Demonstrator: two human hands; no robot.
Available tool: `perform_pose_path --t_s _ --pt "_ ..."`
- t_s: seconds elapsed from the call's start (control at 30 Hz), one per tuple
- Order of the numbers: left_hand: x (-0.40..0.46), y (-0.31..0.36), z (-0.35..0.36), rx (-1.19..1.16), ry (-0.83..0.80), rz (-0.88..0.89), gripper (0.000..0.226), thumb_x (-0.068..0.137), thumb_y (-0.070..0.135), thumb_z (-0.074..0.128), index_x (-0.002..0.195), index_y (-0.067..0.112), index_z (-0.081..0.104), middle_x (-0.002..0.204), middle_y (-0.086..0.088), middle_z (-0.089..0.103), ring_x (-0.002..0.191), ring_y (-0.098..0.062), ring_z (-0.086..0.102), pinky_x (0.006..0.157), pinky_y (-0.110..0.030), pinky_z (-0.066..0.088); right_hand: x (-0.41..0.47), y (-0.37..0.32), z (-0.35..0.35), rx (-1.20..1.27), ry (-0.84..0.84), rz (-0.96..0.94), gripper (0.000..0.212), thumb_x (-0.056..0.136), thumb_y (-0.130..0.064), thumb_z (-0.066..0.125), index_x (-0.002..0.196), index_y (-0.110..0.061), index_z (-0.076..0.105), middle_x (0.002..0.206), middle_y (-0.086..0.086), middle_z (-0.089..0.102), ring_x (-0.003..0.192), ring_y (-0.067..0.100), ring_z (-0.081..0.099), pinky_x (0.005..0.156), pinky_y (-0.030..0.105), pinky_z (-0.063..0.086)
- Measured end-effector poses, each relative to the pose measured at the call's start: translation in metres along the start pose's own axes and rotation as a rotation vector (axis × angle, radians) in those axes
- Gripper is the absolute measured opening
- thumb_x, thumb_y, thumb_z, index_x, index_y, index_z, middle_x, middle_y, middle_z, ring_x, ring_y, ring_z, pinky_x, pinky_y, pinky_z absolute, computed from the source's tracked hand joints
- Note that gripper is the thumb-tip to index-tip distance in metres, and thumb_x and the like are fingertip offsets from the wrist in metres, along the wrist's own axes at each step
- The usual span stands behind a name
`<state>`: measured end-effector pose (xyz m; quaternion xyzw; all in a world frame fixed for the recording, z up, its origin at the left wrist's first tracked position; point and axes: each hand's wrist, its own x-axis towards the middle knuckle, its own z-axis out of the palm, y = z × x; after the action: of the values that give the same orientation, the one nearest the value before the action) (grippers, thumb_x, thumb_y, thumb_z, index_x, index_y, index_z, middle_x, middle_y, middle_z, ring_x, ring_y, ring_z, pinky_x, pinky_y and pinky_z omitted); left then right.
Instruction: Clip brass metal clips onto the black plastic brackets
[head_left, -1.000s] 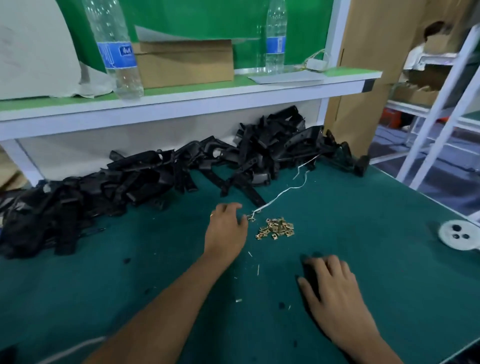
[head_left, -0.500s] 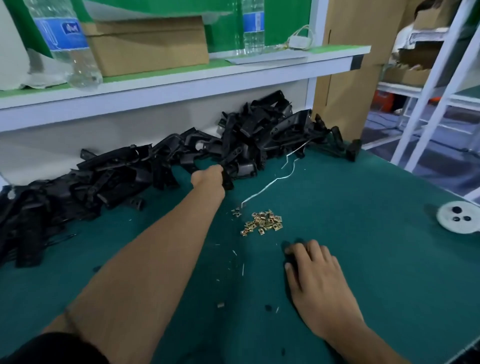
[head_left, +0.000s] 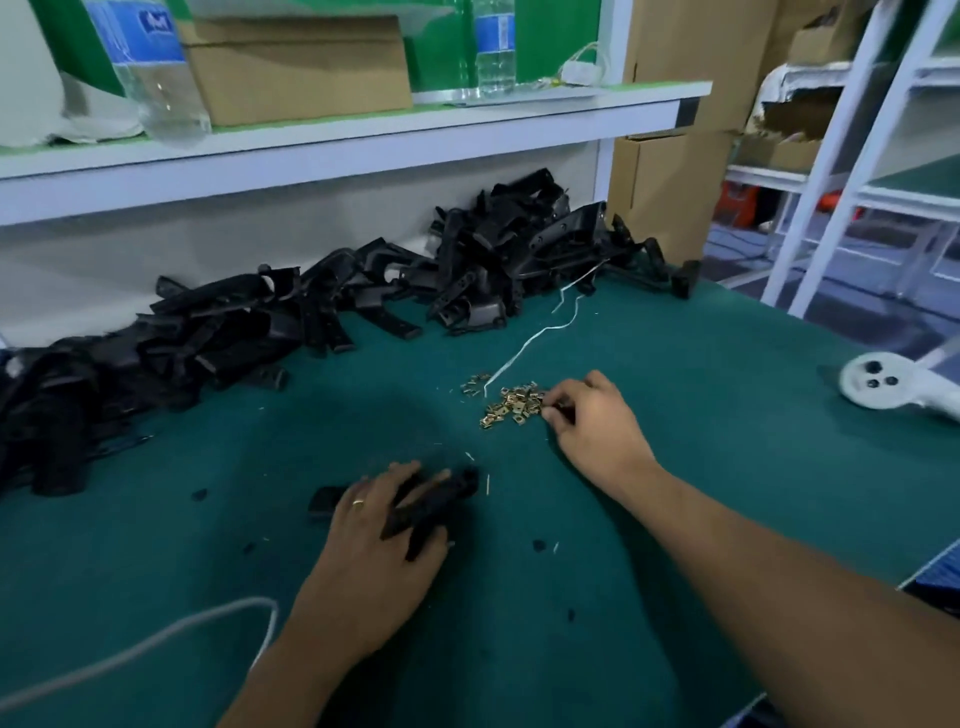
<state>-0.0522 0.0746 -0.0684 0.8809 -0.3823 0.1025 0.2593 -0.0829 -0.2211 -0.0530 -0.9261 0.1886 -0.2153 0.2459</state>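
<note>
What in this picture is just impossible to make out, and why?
All in the head view:
- Black bracket: the left hand lies over its middle, hiding its shape.
- Right hand: its curled fingers hide whether it has pinched a clip.
- Brass clips: too small to show their form.
- Bracket pile: its left end is dark and blurred and runs off the frame edge.
- Left water bottle: its top is cut off.

Both forearms are bare, with no sleeves in view. The left hand (head_left: 374, 540) wears a thin gold ring (head_left: 358, 503) on one finger. The right hand (head_left: 597, 431) shows no ring or other wear
</note>
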Motion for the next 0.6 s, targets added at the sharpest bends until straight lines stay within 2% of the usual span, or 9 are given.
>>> perform_pose_path --t_s 0.07,0.13,0.2,0.27,0.37,0.47,0.57,0.6 --pt "-0.003 0.005 0.006 0.123 -0.002 0.153 0.053 0.099 0.043 0.049 0.145 0.017 0.057 0.146 0.002 0.053 0.134 -0.023 0.052 0.117 -0.042 0.029 -0.001 0.003 0.001 0.011 -0.016 -0.012 0.007 0.1 -0.028 0.067 0.104 -0.023 0.069 0.102 -0.006 0.046 0.105 0.02 0.056 0.099 0.037 0.051" --pt "-0.002 0.008 0.002 0.155 -0.009 0.155 0.056 0.103 0.048 0.036 0.155 0.028 0.043 0.146 0.009 0.05 0.133 -0.018 0.051 0.112 -0.04 0.033 -0.003 0.004 0.0 0.018 -0.017 -0.04 0.002 0.098 -0.023 0.069 0.099 -0.024 0.068 0.106 -0.004 0.044 0.11 0.02 0.051 0.103 0.035 0.048" --pt "0.0 0.008 -0.003 0.235 -0.017 0.12 0.056 0.103 0.046 0.029 0.159 0.04 0.026 0.135 0.011 0.049 0.123 -0.019 0.05 0.099 -0.04 0.041 -0.007 0.003 -0.002 0.036 -0.034 -0.069 0.009 0.094 -0.017 0.068 0.093 -0.025 0.065 0.106 -0.003 0.045 0.11 0.021 0.049 0.103 0.035 0.047" --pt "0.002 0.011 -0.007 0.307 -0.045 0.098 0.059 0.102 0.045 0.021 0.161 0.043 0.011 0.127 0.007 0.047 0.115 -0.022 0.047 0.093 -0.039 0.042 -0.01 -0.001 -0.004 0.004 -0.055 -0.094 0.01 0.091 -0.018 0.067 0.092 -0.026 0.062 0.102 -0.004 0.049 0.103 0.021 0.053 0.094 0.036 0.048" --pt "0.003 0.015 -0.008 0.315 -0.033 0.021 0.066 0.105 0.045 0.027 0.16 0.045 -0.011 0.118 0.003 0.047 0.108 -0.022 0.044 0.096 -0.038 0.04 -0.012 -0.007 -0.002 -0.076 -0.047 -0.108 0.011 0.09 -0.021 0.067 0.093 -0.023 0.057 0.096 -0.006 0.05 0.094 0.02 0.053 0.078 0.034 0.043" --pt "0.004 0.016 -0.012 0.298 -0.009 -0.067 0.068 0.107 0.044 0.034 0.16 0.046 -0.009 0.113 0.001 0.047 0.103 -0.021 0.046 0.096 -0.037 0.042 -0.017 -0.009 0.001 -0.093 -0.04 -0.12 0.015 0.094 -0.016 0.062 0.105 -0.02 0.053 0.1 -0.003 0.05 0.093 0.021 0.053 0.077 0.032 0.041" --pt "0.003 0.02 -0.016 0.153 0.018 -0.134 0.067 0.106 0.043 0.044 0.158 0.052 0.002 0.11 0.004 0.039 0.09 -0.018 0.048 0.083 -0.034 0.048 -0.027 -0.008 0.003 -0.058 -0.082 -0.207 0.03 0.103 -0.009 0.049 0.132 -0.018 0.049 0.108 -0.004 0.046 0.094 0.019 0.051 0.082 0.03 0.041" --pt "0.003 0.021 -0.017 0.135 0.02 -0.144 0.067 0.105 0.044 0.044 0.157 0.053 0.003 0.11 0.005 0.037 0.088 -0.017 0.048 0.08 -0.033 0.049 -0.03 -0.009 0.001 -0.005 -0.095 -0.213 0.031 0.106 -0.01 0.046 0.135 -0.02 0.051 0.105 -0.005 0.043 0.091 0.017 0.05 0.083 0.029 0.043"
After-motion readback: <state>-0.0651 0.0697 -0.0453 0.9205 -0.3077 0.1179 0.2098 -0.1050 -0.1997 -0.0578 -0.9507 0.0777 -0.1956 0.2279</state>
